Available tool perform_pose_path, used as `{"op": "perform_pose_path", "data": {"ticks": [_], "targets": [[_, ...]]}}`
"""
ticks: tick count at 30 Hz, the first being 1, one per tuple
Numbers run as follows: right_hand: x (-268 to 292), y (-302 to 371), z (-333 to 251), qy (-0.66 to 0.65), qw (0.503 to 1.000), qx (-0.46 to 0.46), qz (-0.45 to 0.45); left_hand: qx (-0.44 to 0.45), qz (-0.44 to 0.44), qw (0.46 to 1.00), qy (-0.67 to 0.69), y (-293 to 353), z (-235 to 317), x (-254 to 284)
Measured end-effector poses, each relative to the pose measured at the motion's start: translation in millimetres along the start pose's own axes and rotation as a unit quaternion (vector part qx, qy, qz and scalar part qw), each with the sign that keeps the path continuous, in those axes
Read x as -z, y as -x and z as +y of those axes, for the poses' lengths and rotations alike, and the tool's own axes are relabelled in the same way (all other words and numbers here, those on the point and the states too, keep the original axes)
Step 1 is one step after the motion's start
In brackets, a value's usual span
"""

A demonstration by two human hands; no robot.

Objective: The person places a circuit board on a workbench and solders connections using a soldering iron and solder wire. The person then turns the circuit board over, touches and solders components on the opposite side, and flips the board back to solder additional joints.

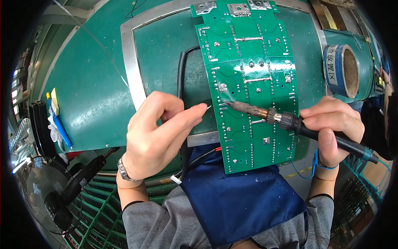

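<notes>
- The board [282, 97] lies across the table [91, 99], its near edge jutting past the table's near edge over the apron [244, 203].
- The right hand [336, 126] grips the iron [286, 120] by its dark handle; the iron's tip is by the joints along the board's left edge, about midway down, with smoke above it.
- The left hand [159, 128] pinches a thin, pale wire [209, 107], probably solder, just beyond the board's left edge, apart from the tip.
- To do this well, the tip should heat pad and lead together, the wire should meet the joint rather than the tip alone, and neighbouring joints should stay unbridged.
- A little more wire past the fingertips would probably spare them the heat.
- Hard to make out: whether the tip touches a joint.
- Hidden: the board's underside, its supports, and any wire inside the left hand.
</notes>
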State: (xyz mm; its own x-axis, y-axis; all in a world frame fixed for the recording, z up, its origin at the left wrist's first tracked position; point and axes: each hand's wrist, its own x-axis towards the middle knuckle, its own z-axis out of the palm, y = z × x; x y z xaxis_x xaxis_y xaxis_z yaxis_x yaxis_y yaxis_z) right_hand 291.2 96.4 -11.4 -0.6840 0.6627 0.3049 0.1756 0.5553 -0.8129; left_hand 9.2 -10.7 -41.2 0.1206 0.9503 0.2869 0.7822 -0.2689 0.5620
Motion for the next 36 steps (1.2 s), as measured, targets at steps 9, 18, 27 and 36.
{"op": "perform_pose_path", "data": {"ticks": [9, 18, 27, 36], "targets": [[-7, 3, 5, -0.025, 1.0, 0.01, -0.014, -0.048, 0.019, 0.998, -0.02, 9, 1, -14], [-4, 11, 1, -0.01, 0.999, 0.035, -0.01, -0.032, -0.004, 0.997, -0.072, 8, 9, 5], [-1, 30, -3, -0.026, 0.999, 0.005, 0.02, 0.013, -0.043, 0.999, 0.025, 47, 41, 12], [-6, 18, -3, -0.025, 0.999, 0.027, -0.028, 0.151, 0.07, 0.985, 0.039, 46, 35, -18]]}}
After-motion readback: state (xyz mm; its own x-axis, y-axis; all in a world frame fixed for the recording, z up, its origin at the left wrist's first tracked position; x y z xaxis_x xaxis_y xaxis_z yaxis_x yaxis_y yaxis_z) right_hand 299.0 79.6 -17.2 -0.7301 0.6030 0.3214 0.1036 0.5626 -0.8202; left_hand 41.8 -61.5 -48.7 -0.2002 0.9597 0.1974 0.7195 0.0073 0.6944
